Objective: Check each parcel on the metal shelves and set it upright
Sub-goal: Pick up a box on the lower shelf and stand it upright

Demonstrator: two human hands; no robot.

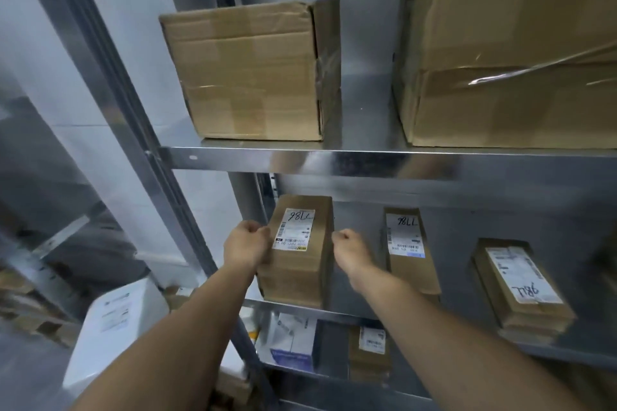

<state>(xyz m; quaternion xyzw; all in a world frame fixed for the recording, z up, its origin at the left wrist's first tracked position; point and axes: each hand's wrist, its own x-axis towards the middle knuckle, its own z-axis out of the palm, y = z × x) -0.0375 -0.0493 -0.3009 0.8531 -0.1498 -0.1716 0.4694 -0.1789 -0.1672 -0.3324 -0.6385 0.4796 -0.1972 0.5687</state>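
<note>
Shiny metal shelving (pixel 367 160), middle tier: two hands at a tall brown cardboard parcel (pixel 300 270).
Standing on end at the tier's left end, the parcel has the left hand (pixel 248 243) curled round its left edge. The right hand (pixel 349 242) is balled at its right edge, and whether it grips cannot be told. It looks stiff, fairly light and tape-slick, so is best clasped by both long sides. Its white label (pixel 293 228) bears handwritten 7786, upside down; the small print is unreadable.
</note>
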